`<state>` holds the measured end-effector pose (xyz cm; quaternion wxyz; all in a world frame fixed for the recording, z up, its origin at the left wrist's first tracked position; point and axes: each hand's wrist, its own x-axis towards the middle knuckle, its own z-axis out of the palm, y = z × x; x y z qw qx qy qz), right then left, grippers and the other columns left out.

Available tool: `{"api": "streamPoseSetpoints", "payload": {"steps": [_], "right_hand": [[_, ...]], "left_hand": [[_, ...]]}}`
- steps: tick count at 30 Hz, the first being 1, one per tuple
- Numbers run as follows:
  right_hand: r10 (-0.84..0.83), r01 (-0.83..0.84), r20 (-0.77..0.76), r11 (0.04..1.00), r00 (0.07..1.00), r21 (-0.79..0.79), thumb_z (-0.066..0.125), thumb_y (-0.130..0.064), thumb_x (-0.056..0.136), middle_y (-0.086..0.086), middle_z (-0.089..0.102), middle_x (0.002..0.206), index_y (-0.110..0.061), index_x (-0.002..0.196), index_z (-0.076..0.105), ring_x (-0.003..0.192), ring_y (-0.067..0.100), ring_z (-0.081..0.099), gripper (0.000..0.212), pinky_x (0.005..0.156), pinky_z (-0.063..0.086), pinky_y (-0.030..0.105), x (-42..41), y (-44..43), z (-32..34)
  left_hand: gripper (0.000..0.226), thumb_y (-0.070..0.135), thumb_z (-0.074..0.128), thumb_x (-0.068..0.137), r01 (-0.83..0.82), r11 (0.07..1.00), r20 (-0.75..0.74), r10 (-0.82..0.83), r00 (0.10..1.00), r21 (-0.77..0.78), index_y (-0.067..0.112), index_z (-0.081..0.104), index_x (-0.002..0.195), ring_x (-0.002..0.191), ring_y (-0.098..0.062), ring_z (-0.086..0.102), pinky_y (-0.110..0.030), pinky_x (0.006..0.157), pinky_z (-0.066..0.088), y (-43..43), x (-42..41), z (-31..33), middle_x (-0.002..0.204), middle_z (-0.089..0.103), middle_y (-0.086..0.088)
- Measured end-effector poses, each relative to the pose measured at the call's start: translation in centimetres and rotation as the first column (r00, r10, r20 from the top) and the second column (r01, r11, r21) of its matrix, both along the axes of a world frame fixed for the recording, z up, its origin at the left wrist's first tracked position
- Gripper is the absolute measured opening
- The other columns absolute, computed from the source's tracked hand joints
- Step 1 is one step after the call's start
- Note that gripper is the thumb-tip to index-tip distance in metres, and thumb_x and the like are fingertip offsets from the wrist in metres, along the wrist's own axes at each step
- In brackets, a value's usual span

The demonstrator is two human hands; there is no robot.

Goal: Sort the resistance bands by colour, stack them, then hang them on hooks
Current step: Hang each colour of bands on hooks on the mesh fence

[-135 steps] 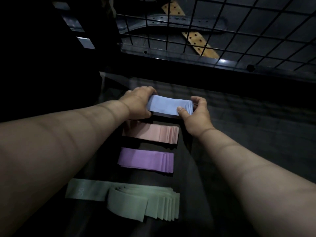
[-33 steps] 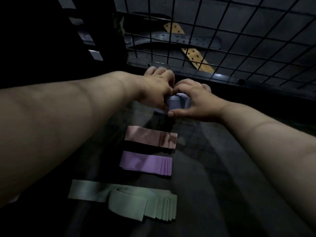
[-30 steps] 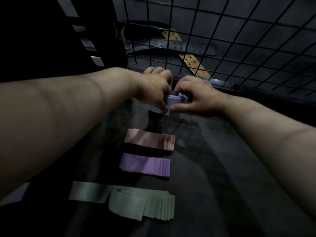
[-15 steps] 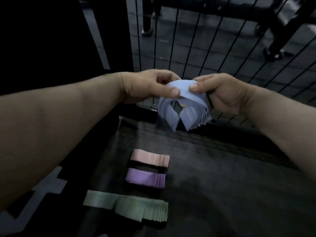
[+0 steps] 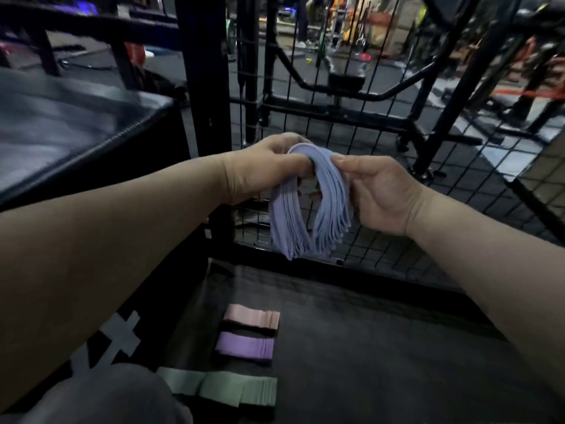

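Note:
A stack of blue resistance bands (image 5: 290, 221) hangs folded in the air in front of a black wire grid. My left hand (image 5: 269, 169) grips the bands at the top of the fold. My right hand (image 5: 376, 191) pinches the right side of the same stack with thumb and fingers. Below on the dark mat lie three flat stacks: pink bands (image 5: 252, 319), purple bands (image 5: 244, 345) and green bands (image 5: 226, 390), in a column toward me. No hook can be made out on the grid.
The black wire grid panel (image 5: 360, 123) stands upright behind the mat (image 5: 382, 347). A black padded bench (image 5: 67, 123) sits at the left. A black upright post (image 5: 201, 71) rises left of the grid. Gym frames and equipment fill the background.
The blue stack went from flat on the mat to lifted and folded in both hands. The view has tilted up, showing more of the grid and the gym behind.

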<state>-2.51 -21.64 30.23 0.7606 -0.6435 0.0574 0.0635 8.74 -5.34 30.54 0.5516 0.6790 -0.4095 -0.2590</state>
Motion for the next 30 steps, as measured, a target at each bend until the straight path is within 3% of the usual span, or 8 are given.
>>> {"api": "streamPoseSetpoints", "payload": {"steps": [3,6,10,16,21,24,27,30], "right_hand": [[0.053,-0.035,0.097,0.983,0.994,-0.183,0.045,-0.028,0.093,0.003,0.069,0.099,-0.014,0.119,0.068,0.091,0.017,0.064,0.038,0.087,0.049,0.036,-2.7,0.8,3.3],[0.086,0.009,0.170,0.872,0.982,-0.490,0.048,-0.039,0.098,-0.008,0.071,0.104,-0.024,0.110,0.072,0.098,0.008,0.064,0.030,0.097,0.044,0.032,-4.7,2.1,6.5],[0.069,0.054,0.134,0.667,0.989,-0.743,0.070,-0.055,0.075,-0.014,0.064,0.124,-0.024,0.138,0.047,0.111,-0.005,0.060,0.074,0.100,0.047,0.021,-6.7,4.1,9.8],[0.067,0.064,0.131,0.604,0.989,-0.794,0.080,-0.036,0.080,-0.009,0.067,0.114,-0.027,0.131,0.048,0.099,0.000,0.066,0.061,0.079,0.054,0.020,-8.5,6.9,12.5],[0.008,0.141,0.183,0.602,0.983,-0.786,0.073,-0.025,0.085,-0.003,0.064,0.114,-0.027,0.127,0.049,0.102,0.011,0.064,0.048,0.088,0.053,0.030,-9.8,8.9,14.8],[-0.032,0.197,0.228,0.627,0.973,-0.754,0.068,-0.032,0.083,-0.004,0.064,0.115,-0.026,0.126,0.050,0.105,0.011,0.062,0.047,0.095,0.052,0.037,-10.3,10.1,16.2],[-0.065,0.244,0.265,0.640,0.962,-0.729,0.060,-0.036,0.077,0.000,0.067,0.112,-0.025,0.120,0.054,0.103,0.016,0.064,0.045,0.095,0.052,0.043,-10.2,11.2,17.4],[-0.102,0.291,0.296,0.636,0.950,-0.714,0.057,-0.026,0.088,0.005,0.066,0.109,-0.022,0.118,0.054,0.100,0.019,0.064,0.030,0.090,0.051,0.042,-9.9,12.0,18.4]], "left_hand": [[0.051,0.025,0.062,0.067,0.012,0.996,0.121,-0.023,0.992,0.087,0.010,0.059,0.115,0.083,-0.015,0.063,-0.034,0.079,0.054,0.7,-2.1,3.5,0.096,0.065,-0.004],[0.051,0.031,0.066,0.066,0.007,0.977,0.236,-0.058,0.970,0.213,0.019,0.056,0.115,0.094,-0.018,0.064,-0.040,0.086,0.054,1.4,-4.2,6.6,0.106,0.064,-0.002],[0.053,0.034,0.069,0.073,0.025,0.962,0.263,-0.099,0.960,0.272,0.021,0.051,0.121,0.102,-0.014,0.063,-0.032,0.085,0.055,3.0,-6.3,10.1,0.116,0.061,0.000],[0.058,0.025,0.064,0.062,0.040,0.969,0.224,-0.096,0.970,0.243,0.015,0.050,0.117,0.098,-0.021,0.064,-0.037,0.081,0.056,5.5,-8.5,13.1,0.109,0.062,-0.007],[0.066,0.029,0.072,0.053,0.066,0.986,0.152,-0.089,0.984,0.150,0.014,0.054,0.114,0.089,-0.017,0.060,-0.036,0.079,0.049,7.1,-9.1,14.1,0.101,0.061,-0.006],[0.056,0.017,0.069,0.062,0.083,0.994,0.087,-0.089,0.992,0.071,0.012,0.053,0.115,0.085,-0.017,0.057,-0.035,0.077,0.046,8.2,-9.4,14.7,0.098,0.060,-0.007],[0.043,0.016,0.064,0.067,0.039,0.999,0.151,-0.035,0.988,-0.019,0.015,0.051,0.107,0.072,-0.011,0.055,-0.029,0.067,0.046,8.9,-10.3,15.3,0.085,0.059,-0.001],[0.029,0.025,0.063,0.070,-0.045,0.988,0.274,0.086,0.958,-0.151,0.021,0.053,0.097,0.068,-0.005,0.051,-0.026,0.064,0.043,9.0,-11.0,15.5,0.085,0.056,0.003]]}}
